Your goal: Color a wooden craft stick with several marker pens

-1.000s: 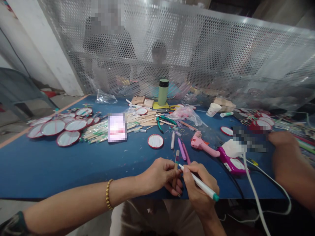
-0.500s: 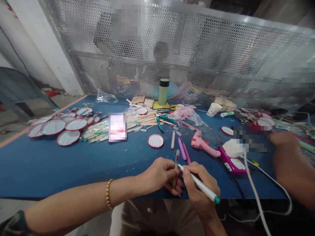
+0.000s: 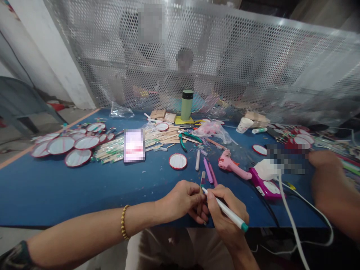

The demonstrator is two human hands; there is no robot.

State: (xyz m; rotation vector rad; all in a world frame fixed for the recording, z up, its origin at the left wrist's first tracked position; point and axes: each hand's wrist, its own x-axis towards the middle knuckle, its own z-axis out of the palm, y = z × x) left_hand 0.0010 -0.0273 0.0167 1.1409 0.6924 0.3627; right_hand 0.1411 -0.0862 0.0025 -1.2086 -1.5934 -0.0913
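Two hands are at work on my feed, close together at the near edge of the table (image 3: 98, 202). The left hand (image 3: 189, 202) has its fingers curled round a stick (image 3: 202, 181), thumb and forefinger pinching it; the stick's far end pokes up past them. The right hand (image 3: 226, 227) is closed in a writing grip on a white pen (image 3: 225, 207) with a green end, its tip at the stick, just beyond the left fingertips.

On the stick I can make out a dark purplish band, with green just nearer to me, by the pen tip. So I judge the purplish part done and the green in hand, though I can't tell how complete it is. The far tip looks plain; the near part is hidden by the fingers.

To the far left lies a sheaf of sticks (image 3: 108, 154), many with green ends, beside a heap of red-rimmed discs (image 3: 60, 145). I can't count either from here. One single disc (image 3: 177, 161) lies beyond the hands, left of two purple pens (image 3: 208, 170). Right of those rests a pink glue gun (image 3: 237, 169), which neither hand touches.
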